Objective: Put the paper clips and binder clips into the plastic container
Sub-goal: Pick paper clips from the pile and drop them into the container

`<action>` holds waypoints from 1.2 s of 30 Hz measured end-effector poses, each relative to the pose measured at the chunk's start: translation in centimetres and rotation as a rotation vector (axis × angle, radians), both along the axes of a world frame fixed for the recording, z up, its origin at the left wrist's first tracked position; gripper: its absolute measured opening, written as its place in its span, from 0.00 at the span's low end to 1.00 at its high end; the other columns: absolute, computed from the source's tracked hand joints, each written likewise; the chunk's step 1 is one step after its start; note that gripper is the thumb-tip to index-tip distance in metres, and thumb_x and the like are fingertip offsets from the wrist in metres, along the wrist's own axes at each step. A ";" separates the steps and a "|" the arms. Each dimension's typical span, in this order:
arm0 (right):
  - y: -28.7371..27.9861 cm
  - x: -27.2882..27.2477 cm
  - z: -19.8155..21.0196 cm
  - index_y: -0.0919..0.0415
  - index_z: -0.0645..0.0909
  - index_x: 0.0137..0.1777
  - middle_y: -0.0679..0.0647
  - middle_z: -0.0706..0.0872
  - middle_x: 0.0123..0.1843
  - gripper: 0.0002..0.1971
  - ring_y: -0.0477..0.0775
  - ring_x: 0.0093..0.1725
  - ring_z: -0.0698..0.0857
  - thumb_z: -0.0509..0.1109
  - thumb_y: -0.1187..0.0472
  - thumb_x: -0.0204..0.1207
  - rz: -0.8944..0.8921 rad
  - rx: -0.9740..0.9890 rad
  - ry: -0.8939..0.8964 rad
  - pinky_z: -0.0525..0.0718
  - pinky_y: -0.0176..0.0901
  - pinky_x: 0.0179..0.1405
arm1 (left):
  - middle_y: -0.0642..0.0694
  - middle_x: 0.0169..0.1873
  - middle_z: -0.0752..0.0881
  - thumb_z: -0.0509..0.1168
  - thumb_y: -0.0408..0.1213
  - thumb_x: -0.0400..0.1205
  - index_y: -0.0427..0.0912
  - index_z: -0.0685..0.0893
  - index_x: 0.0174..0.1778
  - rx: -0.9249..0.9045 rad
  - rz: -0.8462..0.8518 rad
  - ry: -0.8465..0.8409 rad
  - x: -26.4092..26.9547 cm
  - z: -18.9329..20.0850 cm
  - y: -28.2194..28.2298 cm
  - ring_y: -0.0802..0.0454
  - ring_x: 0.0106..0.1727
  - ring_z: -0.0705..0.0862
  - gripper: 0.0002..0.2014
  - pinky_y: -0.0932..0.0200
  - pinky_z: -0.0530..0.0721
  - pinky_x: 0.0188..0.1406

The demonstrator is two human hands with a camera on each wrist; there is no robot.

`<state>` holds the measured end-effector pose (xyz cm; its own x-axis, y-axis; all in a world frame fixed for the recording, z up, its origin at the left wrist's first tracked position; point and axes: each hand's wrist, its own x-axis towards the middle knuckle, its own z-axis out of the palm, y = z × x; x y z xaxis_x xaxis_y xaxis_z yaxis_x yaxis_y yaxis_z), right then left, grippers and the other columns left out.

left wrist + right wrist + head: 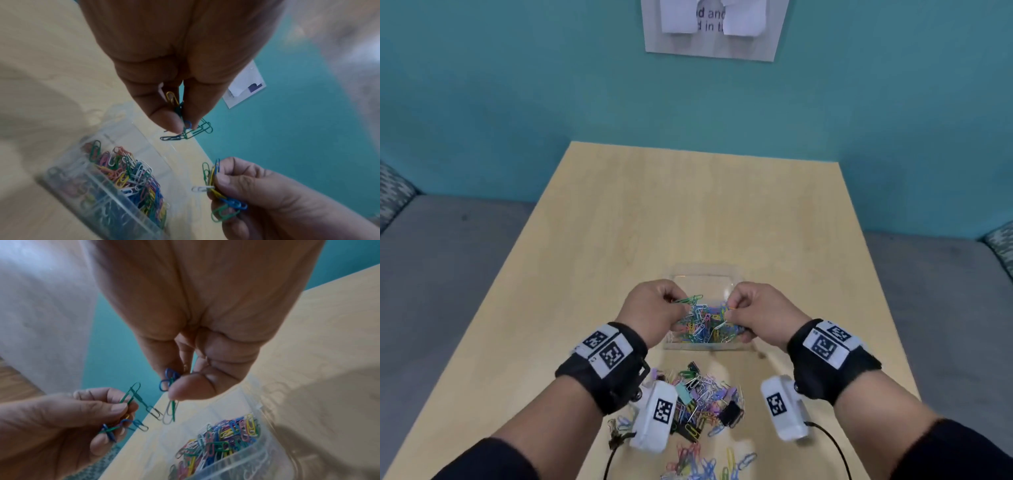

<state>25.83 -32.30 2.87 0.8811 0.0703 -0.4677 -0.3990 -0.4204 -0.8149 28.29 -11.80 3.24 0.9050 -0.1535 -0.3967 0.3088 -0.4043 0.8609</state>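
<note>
A clear plastic container [698, 274] sits mid-table, partly filled with coloured paper clips [705, 325]. Both hands hover over it. My left hand [654, 305] pinches a small bunch of green and blue paper clips [185, 131] between thumb and fingers. My right hand [760, 308] pinches another bunch of clips [169, 382], with a green and a grey one hanging below the thumb. In the left wrist view the right hand [257, 186] holds green, yellow and blue clips [222, 194] beside the container [98, 203]. A loose pile of paper clips and binder clips [705, 397] lies on the table nearer to me.
The light wooden table [619, 222] stands against a teal wall [517, 102] with a paper sign [714, 27]. More loose clips [709, 462] lie at the table's near edge. Grey seating [448, 257] flanks both sides. Wrist camera cables [835, 448] trail below my arms.
</note>
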 end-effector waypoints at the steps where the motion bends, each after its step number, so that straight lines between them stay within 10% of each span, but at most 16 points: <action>1: 0.2 0.6 -0.3 0.61 0.77 0.37 0.56 0.76 0.31 0.09 0.49 0.21 0.78 0.72 0.71 0.74 -0.017 -0.026 -0.009 0.84 0.42 0.23 | 0.41 0.26 0.81 0.72 0.24 0.74 0.33 0.84 0.34 0.024 0.003 -0.011 0.6 -0.4 -0.4 0.50 0.22 0.83 0.04 0.55 0.87 0.27; 6: 1.1 1.1 -0.6 0.60 0.81 0.45 0.55 0.81 0.34 0.02 0.51 0.26 0.81 0.71 0.66 0.76 -0.027 -0.067 0.002 0.85 0.45 0.30 | 0.40 0.31 0.85 0.71 0.27 0.75 0.40 0.86 0.37 0.039 -0.009 0.044 0.8 -1.3 -1.1 0.48 0.26 0.84 0.04 0.55 0.87 0.30; 10: 0.0 -2.0 1.2 0.52 0.76 0.69 0.49 0.79 0.59 0.18 0.50 0.54 0.82 0.65 0.51 0.81 0.176 -0.428 -0.141 0.80 0.46 0.55 | 0.52 0.43 0.87 0.67 0.32 0.79 0.48 0.87 0.48 0.031 0.041 -0.018 -1.1 -0.4 1.0 0.56 0.33 0.86 0.07 0.51 0.89 0.41; 13: -0.6 -7.2 2.4 0.51 0.77 0.63 0.49 0.78 0.55 0.12 0.52 0.51 0.79 0.62 0.53 0.82 0.336 -0.581 -0.350 0.79 0.48 0.50 | 0.56 0.38 0.86 0.67 0.35 0.79 0.52 0.88 0.46 0.090 0.002 -0.142 -5.2 0.4 4.1 0.58 0.37 0.85 0.07 0.55 0.86 0.45; 17: -0.1 -16.9 -0.2 0.51 0.74 0.48 0.51 0.77 0.48 0.04 0.58 0.46 0.77 0.58 0.57 0.77 0.812 -0.699 -0.314 0.81 0.55 0.41 | 0.58 0.41 0.83 0.61 0.40 0.80 0.53 0.86 0.44 0.392 -0.505 -0.288 -15.1 -1.5 6.7 0.61 0.42 0.82 0.08 0.60 0.80 0.44; 21: 1.8 -23.9 -3.5 0.49 0.77 0.37 0.48 0.81 0.38 0.04 0.52 0.36 0.81 0.63 0.52 0.65 1.061 -0.720 -0.336 0.81 0.39 0.27 | 0.56 0.35 0.78 0.58 0.46 0.72 0.55 0.82 0.39 0.553 -0.860 -0.231 -23.3 -5.2 7.1 0.57 0.37 0.76 0.08 0.61 0.82 0.24; 30: 5.9 -23.0 -5.2 0.51 0.70 0.47 0.49 0.77 0.44 0.13 0.55 0.43 0.78 0.67 0.56 0.63 0.755 -0.687 -0.475 0.82 0.44 0.34 | 0.53 0.44 0.75 0.60 0.40 0.74 0.51 0.79 0.41 0.590 -0.536 -0.469 -23.9 -6.9 3.8 0.49 0.41 0.74 0.04 0.60 0.73 0.41; 36: 4.2 -24.3 -4.7 0.49 0.60 0.75 0.49 0.68 0.65 0.30 0.56 0.60 0.73 0.65 0.48 0.74 0.366 -0.706 -0.090 0.80 0.45 0.53 | 0.52 0.58 0.70 0.74 0.42 0.69 0.51 0.69 0.71 0.602 -0.385 -0.239 -23.8 -7.3 5.5 0.49 0.53 0.69 0.35 0.57 0.75 0.53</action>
<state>1.52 -28.12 -1.83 0.8958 0.0762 -0.4379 -0.0815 -0.9404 -0.3302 4.45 -6.31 -4.02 0.9032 -0.2949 -0.3118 -0.1169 -0.8681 0.4824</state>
